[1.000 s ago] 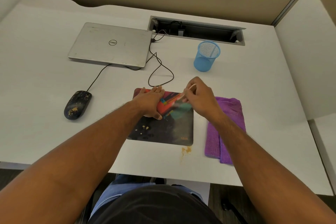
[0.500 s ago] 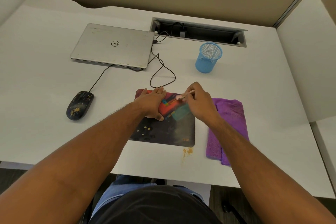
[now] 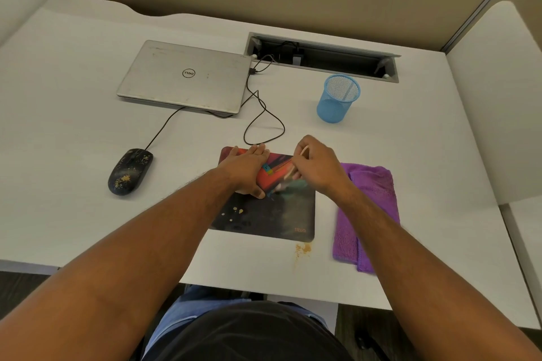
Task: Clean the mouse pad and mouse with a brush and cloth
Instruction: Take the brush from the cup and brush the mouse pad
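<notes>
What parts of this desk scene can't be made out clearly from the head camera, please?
- Brush: bristle end blurred by motion; the right hand covers most of the handle.
- Mouse pad: far left part hidden under the left hand.
- Purple cloth: partly hidden by the right forearm.
- Blue mesh cup: contents too small to tell.

Colours and patterns on the white desk (image 3: 73, 126)

Mouse pad (image 3: 264, 214): black, red, teal, yellow specks. Mouse (image 3: 130, 171): black, gold flecks. Cloth (image 3: 378, 193): purple. Mesh cup (image 3: 337, 98): blue. Laptop (image 3: 184, 76): silver.
</notes>
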Tool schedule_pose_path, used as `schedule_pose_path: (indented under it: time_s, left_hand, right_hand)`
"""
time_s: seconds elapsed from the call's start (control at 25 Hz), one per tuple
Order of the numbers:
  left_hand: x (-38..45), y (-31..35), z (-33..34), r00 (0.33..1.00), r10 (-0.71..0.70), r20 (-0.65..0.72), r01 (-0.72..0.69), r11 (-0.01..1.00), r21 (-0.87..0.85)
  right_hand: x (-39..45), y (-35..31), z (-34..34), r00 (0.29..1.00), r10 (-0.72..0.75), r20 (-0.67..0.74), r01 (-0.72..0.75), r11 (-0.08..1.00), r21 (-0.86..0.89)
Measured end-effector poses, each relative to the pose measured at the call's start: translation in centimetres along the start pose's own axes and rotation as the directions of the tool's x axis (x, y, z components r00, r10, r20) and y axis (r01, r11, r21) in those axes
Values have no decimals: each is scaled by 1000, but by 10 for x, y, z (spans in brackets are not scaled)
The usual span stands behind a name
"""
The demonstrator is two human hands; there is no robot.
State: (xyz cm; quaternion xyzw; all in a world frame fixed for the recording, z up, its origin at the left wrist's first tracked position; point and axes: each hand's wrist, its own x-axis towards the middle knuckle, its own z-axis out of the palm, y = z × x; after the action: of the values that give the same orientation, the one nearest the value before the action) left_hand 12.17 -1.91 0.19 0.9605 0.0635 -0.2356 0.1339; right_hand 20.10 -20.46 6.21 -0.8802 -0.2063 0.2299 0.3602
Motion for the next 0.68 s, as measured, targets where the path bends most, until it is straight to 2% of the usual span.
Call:
schedule_pose_path:
  time_s: [0.08,0.24,0.28,0.4,0.56,0.68]
  left_hand:
    - [0,0,0,1000,-2,-7,1,1000,-8]
    - [-2,1,0,1000,-10,-8,10,1000,-15]
    - [-2,1,0,1000,-9,-10,9,1000,-18]
    - [-3,1,-1,1000,-9,-17,8,1000,-28]
    - [-4,3,-2,1000,-14,-12,14,1000,-26]
    - [-6,3,-4,1000,-16,-9,16,999,-28]
  right_hand:
    - [2,0,-1,995,-18,-101,23,998,56]
    - [2,0,8,999,18,42,-18,1000,-2]
    - [2,-1,8,999,4,41,-4,1000,8]
    - [4,-4,6,994,-48,-96,54,997,59]
    - [5,-7,5,997,-23,74,29,996,-82]
    - [5,-11,1,996,-92,22,93,995,-42]
